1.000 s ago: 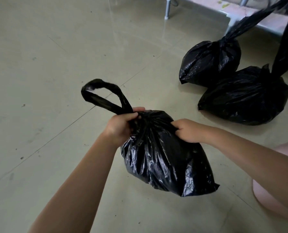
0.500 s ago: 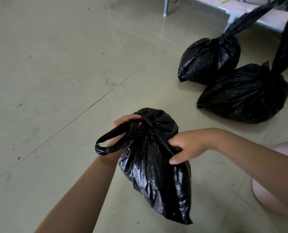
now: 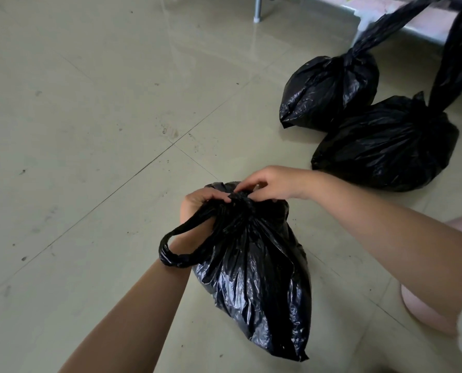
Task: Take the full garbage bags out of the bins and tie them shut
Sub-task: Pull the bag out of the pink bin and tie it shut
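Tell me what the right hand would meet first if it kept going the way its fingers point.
The right hand points left at the bag's gathered neck, which its fingertips already pinch. Just past that it would probably meet the left hand, though depth is unclear.

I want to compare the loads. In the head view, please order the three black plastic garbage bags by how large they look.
1. Black plastic bag held by both hands: largest, though nearest the camera.
2. Tied bag at right.
3. Tied bag behind it: smallest, but farthest.
True sizes may be alike.
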The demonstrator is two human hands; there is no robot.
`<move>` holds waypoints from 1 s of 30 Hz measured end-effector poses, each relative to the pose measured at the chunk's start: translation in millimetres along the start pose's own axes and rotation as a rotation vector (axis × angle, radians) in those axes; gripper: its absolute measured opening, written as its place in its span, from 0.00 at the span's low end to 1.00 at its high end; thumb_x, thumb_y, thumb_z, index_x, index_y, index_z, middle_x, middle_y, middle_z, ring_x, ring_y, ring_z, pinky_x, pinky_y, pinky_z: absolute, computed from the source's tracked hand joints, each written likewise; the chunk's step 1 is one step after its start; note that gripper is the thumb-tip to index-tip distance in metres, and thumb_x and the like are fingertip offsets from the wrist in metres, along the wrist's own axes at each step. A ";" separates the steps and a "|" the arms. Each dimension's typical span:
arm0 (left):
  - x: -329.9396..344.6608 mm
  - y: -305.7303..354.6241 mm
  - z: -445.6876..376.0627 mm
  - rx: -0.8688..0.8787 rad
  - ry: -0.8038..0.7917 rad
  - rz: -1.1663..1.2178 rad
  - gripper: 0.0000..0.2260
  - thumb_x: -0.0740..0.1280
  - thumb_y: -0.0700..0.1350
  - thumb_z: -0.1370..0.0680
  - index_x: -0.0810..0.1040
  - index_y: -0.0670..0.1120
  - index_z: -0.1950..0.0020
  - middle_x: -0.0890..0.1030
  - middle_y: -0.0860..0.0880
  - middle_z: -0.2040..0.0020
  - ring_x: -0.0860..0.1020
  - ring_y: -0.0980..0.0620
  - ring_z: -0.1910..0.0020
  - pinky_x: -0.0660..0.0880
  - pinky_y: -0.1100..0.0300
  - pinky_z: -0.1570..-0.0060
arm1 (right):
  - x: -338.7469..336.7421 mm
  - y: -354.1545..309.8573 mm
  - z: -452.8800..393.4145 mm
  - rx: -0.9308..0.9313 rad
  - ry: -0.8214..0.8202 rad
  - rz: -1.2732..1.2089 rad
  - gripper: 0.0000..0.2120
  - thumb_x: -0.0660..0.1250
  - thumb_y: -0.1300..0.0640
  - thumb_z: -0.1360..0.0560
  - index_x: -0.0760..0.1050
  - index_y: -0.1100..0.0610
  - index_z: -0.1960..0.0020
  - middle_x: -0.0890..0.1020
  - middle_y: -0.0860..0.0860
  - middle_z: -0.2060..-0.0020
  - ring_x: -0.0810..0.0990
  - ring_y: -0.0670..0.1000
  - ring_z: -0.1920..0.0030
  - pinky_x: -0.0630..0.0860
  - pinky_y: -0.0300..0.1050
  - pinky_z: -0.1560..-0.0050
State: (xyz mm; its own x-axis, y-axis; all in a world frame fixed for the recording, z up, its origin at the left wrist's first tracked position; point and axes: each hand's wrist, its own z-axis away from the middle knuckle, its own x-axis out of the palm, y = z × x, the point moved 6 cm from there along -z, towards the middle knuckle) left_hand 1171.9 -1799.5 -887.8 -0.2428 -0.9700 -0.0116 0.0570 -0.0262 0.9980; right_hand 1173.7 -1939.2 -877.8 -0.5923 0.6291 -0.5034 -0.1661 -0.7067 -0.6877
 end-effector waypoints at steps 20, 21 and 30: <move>-34.5 -16.7 -11.5 -0.637 0.082 0.659 0.31 0.48 0.49 0.18 0.61 0.48 0.84 0.57 0.53 0.87 0.47 0.54 0.77 0.48 0.69 0.76 | 8.6 19.5 40.2 -0.293 0.206 0.801 0.07 0.55 0.64 0.24 0.71 0.62 0.51 0.75 0.56 0.52 0.70 0.54 0.47 0.66 0.42 0.48; -38.1 -22.5 -8.9 -0.669 0.104 0.618 0.30 0.49 0.49 0.18 0.59 0.48 0.82 0.57 0.53 0.87 0.47 0.54 0.78 0.47 0.70 0.75 | 15.7 28.4 39.7 -0.267 0.174 0.802 0.07 0.55 0.66 0.24 0.71 0.62 0.51 0.75 0.56 0.51 0.69 0.54 0.47 0.65 0.41 0.48; -41.9 -31.1 -7.8 -0.708 0.099 0.370 0.21 0.52 0.43 0.19 0.55 0.47 0.73 0.56 0.54 0.86 0.55 0.58 0.88 0.53 0.74 0.82 | 22.7 60.5 33.1 -0.123 0.153 0.713 0.10 0.54 0.66 0.23 0.72 0.59 0.47 0.77 0.53 0.50 0.69 0.52 0.46 0.70 0.46 0.44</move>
State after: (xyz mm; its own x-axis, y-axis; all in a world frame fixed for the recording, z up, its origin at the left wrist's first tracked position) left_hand 1187.8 -1759.9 -918.8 -0.0027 -0.9619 0.2734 0.7253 0.1864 0.6628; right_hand 1124.1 -1978.4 -913.6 -0.4050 0.0755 -0.9112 0.3127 -0.9251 -0.2156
